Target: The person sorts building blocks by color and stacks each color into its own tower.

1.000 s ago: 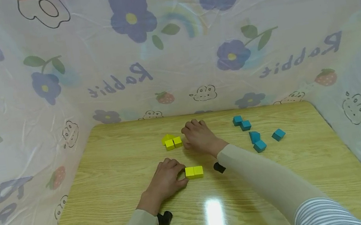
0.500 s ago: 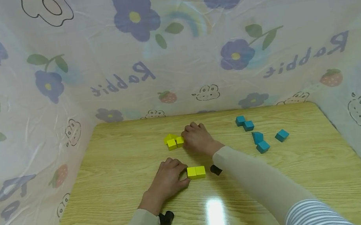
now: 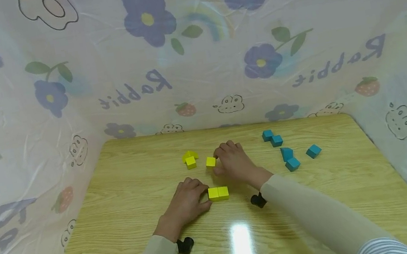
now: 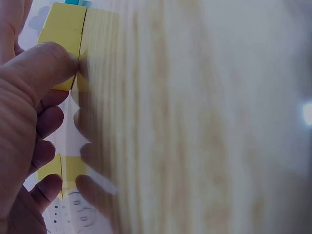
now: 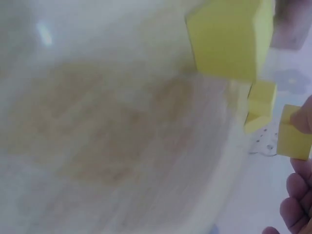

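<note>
In the head view, two yellow cubes (image 3: 218,193) sit side by side on the table near the middle. My left hand (image 3: 185,204) pinches the left cube of this pair, and in the left wrist view its thumb (image 4: 46,63) lies on the near face. My right hand (image 3: 236,162) pinches a third yellow cube (image 3: 210,162) by its right end, behind the pair. The right wrist view shows that held cube (image 5: 294,142) between thumb and finger. Farther back left stands another yellow cube (image 3: 191,162), with a yellow pointed block (image 3: 190,153) behind it.
Several blue blocks lie to the right: two cubes touching at the back (image 3: 272,138), a blue wedge-like block (image 3: 287,153) against a blue cube (image 3: 292,164), and a lone blue cube (image 3: 314,151). A printed curtain (image 3: 195,79) encloses the wooden table (image 3: 134,174) at back and sides.
My right hand went to the yellow cube at the back, took hold of it and has drawn it right and slightly forward, away from its neighbour. My left hand stays at the pair.
</note>
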Demonstrator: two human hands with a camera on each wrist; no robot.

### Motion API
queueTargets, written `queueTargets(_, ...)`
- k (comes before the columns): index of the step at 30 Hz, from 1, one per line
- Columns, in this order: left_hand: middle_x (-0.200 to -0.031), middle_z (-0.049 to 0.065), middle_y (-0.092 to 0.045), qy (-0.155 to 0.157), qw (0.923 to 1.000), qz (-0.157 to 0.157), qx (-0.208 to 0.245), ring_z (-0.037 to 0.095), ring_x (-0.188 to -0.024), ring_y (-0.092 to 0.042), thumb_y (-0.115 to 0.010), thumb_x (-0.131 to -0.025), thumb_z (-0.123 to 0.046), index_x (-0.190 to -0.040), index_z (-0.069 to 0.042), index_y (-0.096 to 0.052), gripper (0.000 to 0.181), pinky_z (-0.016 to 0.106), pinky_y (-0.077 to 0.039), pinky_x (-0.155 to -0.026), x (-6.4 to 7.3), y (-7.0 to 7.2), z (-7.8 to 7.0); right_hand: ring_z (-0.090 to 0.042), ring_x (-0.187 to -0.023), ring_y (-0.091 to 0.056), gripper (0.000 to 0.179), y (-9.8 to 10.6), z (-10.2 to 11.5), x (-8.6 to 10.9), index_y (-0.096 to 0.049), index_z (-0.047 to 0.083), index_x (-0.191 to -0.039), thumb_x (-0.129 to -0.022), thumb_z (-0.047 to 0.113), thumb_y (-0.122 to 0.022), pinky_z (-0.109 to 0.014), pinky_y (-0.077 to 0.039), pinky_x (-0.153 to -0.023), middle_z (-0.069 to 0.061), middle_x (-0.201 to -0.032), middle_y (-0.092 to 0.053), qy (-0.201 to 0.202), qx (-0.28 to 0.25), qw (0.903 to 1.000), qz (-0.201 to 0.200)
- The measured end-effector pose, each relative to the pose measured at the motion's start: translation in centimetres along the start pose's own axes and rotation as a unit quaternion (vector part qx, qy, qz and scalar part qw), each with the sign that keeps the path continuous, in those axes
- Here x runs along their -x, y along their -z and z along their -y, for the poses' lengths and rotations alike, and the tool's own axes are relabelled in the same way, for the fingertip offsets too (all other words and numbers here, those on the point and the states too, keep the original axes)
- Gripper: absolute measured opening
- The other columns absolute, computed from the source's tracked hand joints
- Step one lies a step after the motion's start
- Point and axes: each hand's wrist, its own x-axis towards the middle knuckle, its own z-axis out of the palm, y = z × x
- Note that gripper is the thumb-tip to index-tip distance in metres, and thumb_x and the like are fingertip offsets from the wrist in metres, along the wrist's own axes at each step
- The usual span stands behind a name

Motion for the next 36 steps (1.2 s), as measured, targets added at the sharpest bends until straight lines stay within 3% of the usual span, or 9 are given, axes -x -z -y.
queueTargets(5, -0.118, -0.003, -0.068, 0.000, 1.0000, 0.002, 0.005, 0.018, -0.106, -0.052, -0.075, -0.096, -0.043, -0.125, -0.014, -0.075, 0.041, 0.041, -0.044, -0.098, 0.0, 0.0, 0.1, -0.030, -0.103, -0.055, 0.034, 0.4, 0.9, 2.1, -0.068, 0.008, -0.113, -0.092, 0.033, -0.076, -0.051, -0.046, -0.092, -0.007, -0.111, -0.066, 0.026, -0.019, 0.9992, -0.023)
queueTargets(14, -0.117, -0.004, -0.069, -0.004, 1.0000, -0.001, 0.007, 0.017, -0.106, -0.052, -0.076, -0.096, -0.044, -0.125, -0.014, -0.075, 0.042, 0.041, -0.044, -0.097, 0.0, 0.2, 0.1, -0.026, -0.102, -0.054, 0.033, 1.0, 2.6, 4.5, -0.069, 0.010, -0.113, -0.092, 0.034, -0.079, -0.046, -0.045, -0.088, -0.005, -0.112, -0.066, 0.067, -0.038, 0.9969, -0.015)
queueTargets(23, -0.112, -0.005, -0.069, -0.010, 0.9999, -0.009, 0.005, 0.017, -0.104, -0.052, -0.079, -0.095, -0.040, -0.123, -0.014, -0.075, 0.038, 0.040, -0.045, -0.094, 0.0, 0.1, 0.1, -0.023, -0.100, -0.052, 0.032, 0.6, 3.1, 5.3, -0.069, 0.012, -0.110, -0.090, 0.034, -0.081, -0.043, -0.044, -0.087, -0.003, -0.109, -0.065, 0.096, -0.015, 0.9951, -0.021)
queueTargets(36, -0.113, -0.006, -0.068, -0.006, 0.9999, -0.009, 0.001, 0.015, -0.104, -0.052, -0.077, -0.095, -0.043, -0.123, -0.015, -0.075, 0.039, 0.039, -0.044, -0.095, 0.1, -0.2, 0.1, -0.022, -0.097, -0.051, 0.032, -0.2, 2.7, 5.8, -0.069, 0.013, -0.111, -0.091, 0.036, -0.079, -0.040, -0.042, -0.086, -0.001, -0.108, -0.065, 0.105, -0.003, 0.9942, -0.024)
